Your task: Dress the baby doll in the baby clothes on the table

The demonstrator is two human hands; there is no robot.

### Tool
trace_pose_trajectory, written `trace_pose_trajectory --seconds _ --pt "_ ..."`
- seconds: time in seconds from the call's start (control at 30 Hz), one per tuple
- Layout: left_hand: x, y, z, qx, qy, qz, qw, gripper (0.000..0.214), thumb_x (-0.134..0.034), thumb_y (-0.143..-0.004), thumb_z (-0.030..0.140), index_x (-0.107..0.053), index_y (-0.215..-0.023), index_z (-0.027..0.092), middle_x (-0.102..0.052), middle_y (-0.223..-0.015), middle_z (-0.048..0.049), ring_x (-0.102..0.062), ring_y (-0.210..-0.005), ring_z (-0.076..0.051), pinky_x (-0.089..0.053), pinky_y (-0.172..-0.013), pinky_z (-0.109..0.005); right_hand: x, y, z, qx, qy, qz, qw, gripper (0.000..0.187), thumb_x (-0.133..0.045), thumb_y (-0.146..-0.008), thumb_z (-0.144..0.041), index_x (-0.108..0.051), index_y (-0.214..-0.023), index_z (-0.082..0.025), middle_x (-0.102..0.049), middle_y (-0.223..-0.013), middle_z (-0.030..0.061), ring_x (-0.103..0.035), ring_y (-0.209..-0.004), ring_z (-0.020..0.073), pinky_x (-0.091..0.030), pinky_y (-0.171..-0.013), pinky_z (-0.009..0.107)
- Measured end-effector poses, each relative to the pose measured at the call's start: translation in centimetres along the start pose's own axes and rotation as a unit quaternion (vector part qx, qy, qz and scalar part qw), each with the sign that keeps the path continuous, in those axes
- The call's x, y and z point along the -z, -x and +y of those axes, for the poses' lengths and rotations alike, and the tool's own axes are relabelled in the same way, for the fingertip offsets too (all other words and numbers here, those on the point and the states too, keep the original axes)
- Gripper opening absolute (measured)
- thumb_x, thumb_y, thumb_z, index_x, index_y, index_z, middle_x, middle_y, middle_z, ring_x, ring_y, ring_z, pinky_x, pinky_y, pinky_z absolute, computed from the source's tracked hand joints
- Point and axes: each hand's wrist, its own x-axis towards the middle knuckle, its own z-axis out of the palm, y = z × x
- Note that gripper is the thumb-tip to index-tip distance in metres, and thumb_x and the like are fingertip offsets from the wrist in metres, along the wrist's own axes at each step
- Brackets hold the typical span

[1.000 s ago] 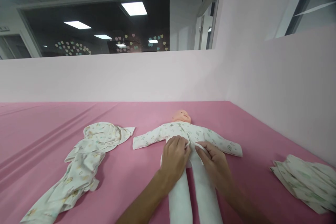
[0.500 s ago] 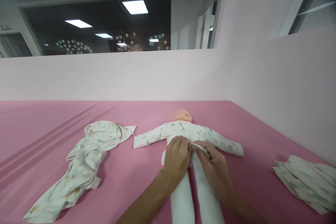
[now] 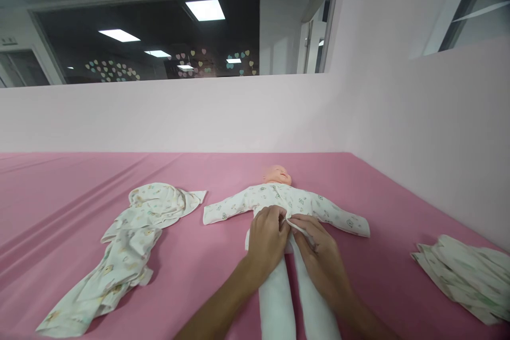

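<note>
A baby doll [image 3: 278, 175] lies on its back on the pink sheet [image 3: 199, 276], arms spread, wearing a white printed top [image 3: 303, 203] and with plain white legs [image 3: 274, 303] pointing toward me. My left hand [image 3: 266, 239] and my right hand [image 3: 316, 249] meet at the doll's waist. Both pinch the thin tie strings [image 3: 290, 219] of the top between their fingertips, left fingers curled over the left flap, right fingers on the right flap.
A crumpled printed baby garment [image 3: 127, 244] lies on the sheet to the left of the doll. Folded printed cloths [image 3: 462, 271] sit at the right edge. Pale pink partition walls [image 3: 430, 133] close off the back and right side.
My hands have closed in toward each other at the doll's waist, with the right fingertips shifted left to meet the left hand on the tie strings. The doll has not moved.
</note>
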Motion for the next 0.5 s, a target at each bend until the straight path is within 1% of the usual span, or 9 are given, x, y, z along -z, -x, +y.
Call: trace_pose_trajectory --seconds 0.1,0.17,0.27,0.33,0.4,0.5 --pt "0.6 -0.1 0.3 0.026 0.058 -0.030 0.998 0.010 -0.043 -0.082 0.016 -0.051 -0.078 0.021 -0.059 -0.078 0.0002 -0.049 -0.076 -0.016 -0.035 -0.066 -0.027 0.0 0.0 0.0 0.007 0.011 0.004 1.000 0.031 -0.043 -0.091 -0.031 -0.070 -0.106 -0.027 -0.061 -0.123 0.0058 -0.059 -0.109 0.0255 -0.052 -0.091 0.041" --pt "1.1 -0.2 0.3 0.037 0.106 -0.055 0.992 0.010 -0.045 -0.082 0.018 -0.054 -0.080 0.021 -0.059 -0.079 0.0003 -0.050 -0.076 -0.016 -0.038 -0.067 -0.027 0.0 0.0 0.0 0.005 0.016 0.002 1.000 0.032 -0.043 -0.091 -0.030 -0.070 -0.107 -0.026 -0.060 -0.124 0.0063 -0.058 -0.110 0.0257 -0.052 -0.092 0.041" --pt "1.7 -0.4 0.3 0.062 0.192 -0.090 0.975 0.014 -0.045 -0.083 0.020 -0.059 -0.088 0.020 -0.061 -0.081 0.0003 -0.053 -0.075 -0.014 -0.041 -0.069 -0.026 0.0 0.1 0.0 0.009 0.023 0.005 1.000 0.033 -0.041 -0.091 -0.030 -0.069 -0.109 -0.025 -0.060 -0.124 0.0068 -0.056 -0.112 0.0243 -0.049 -0.097 0.043" --pt "2.0 -0.5 0.3 0.089 0.235 -0.100 0.963 0.019 -0.045 -0.084 0.023 -0.061 -0.094 0.019 -0.062 -0.083 -0.0002 -0.054 -0.075 -0.013 -0.042 -0.070 -0.025 -0.1 0.2 -0.1 0.018 0.031 0.007 0.999 0.033 -0.041 -0.092 -0.029 -0.069 -0.109 -0.026 -0.060 -0.124 0.0063 -0.056 -0.112 0.0237 -0.048 -0.097 0.043" --pt "2.1 -0.6 0.4 0.108 0.250 -0.099 0.957 0.020 -0.047 -0.085 0.027 -0.062 -0.094 0.017 -0.062 -0.082 -0.0004 -0.054 -0.074 -0.013 -0.042 -0.069 -0.025 -0.1 0.3 -0.1 0.026 0.037 0.003 0.999 0.033 -0.041 -0.092 -0.028 -0.069 -0.109 -0.026 -0.059 -0.125 0.0064 -0.057 -0.111 0.0239 -0.050 -0.095 0.043" --pt "2.1 -0.6 0.5 0.105 0.237 -0.095 0.961 0.019 -0.047 -0.086 0.031 -0.061 -0.084 0.017 -0.061 -0.079 0.0002 -0.053 -0.073 -0.013 -0.041 -0.068 -0.024 -0.2 0.3 0.0 0.028 0.047 -0.005 0.998 0.034 -0.040 -0.092 -0.027 -0.069 -0.109 -0.027 -0.059 -0.124 0.0062 -0.057 -0.112 0.0238 -0.050 -0.094 0.043"
